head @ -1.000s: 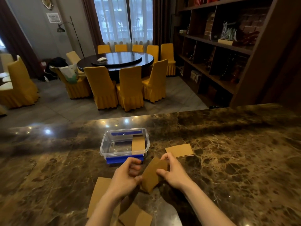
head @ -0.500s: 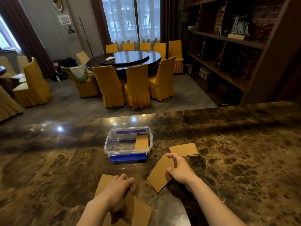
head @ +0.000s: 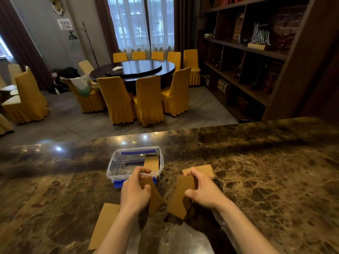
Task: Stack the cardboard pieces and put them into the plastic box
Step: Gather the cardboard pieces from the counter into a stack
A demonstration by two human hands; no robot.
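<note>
Each of your hands, left hand (head: pixel 134 192) and right hand (head: pixel 201 189), pinches a cardboard piece (head: pixel 180 197). They look light and stiff, so grip the edges; the plastic box (head: pixel 117 162) sits just ahead.

Dim indoor daylight from the curtained window (head: pixel 141 24), small ceiling-light glints on the glossy bench (head: pixel 256 171), wide-angle bowing at the edges.
</note>
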